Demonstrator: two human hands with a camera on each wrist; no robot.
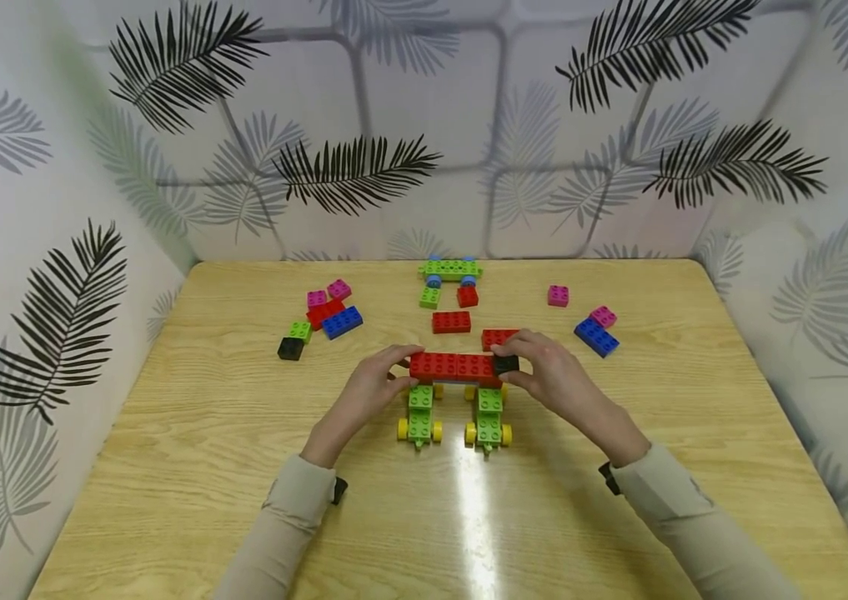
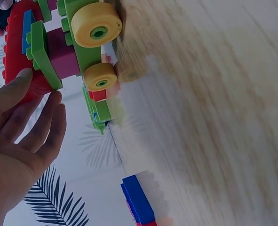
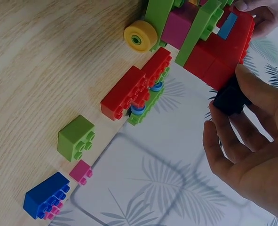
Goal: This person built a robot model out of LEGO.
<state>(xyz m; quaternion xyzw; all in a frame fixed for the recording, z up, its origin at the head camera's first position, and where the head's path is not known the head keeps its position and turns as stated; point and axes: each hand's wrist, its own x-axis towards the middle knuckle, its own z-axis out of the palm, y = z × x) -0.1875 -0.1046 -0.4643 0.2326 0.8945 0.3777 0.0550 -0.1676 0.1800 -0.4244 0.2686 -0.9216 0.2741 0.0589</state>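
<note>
A long red brick [image 1: 454, 367] lies across two green wheeled chassis [image 1: 419, 414] with yellow wheels [image 2: 96, 24], near the middle of the wooden table [image 1: 206, 433]. My left hand [image 1: 397, 368] grips the red brick's left end, thumb and fingers curled round it [image 2: 16, 52]. At the right end my right hand [image 1: 517, 364] pinches a small black brick [image 1: 506, 364] against the red brick. The right wrist view shows that black brick [image 3: 229, 99] between thumb and fingers, touching the red brick [image 3: 218, 56]. Magenta and blue pieces show under the red brick.
Loose bricks lie behind: a red, blue, green and black cluster [image 1: 324, 315] at left, a green plate on blue wheels [image 1: 450, 269] at the back, red bricks [image 1: 451, 322] in the middle, blue and magenta ones [image 1: 596, 337] at right. Leaf-patterned walls [image 1: 18, 250] close three sides.
</note>
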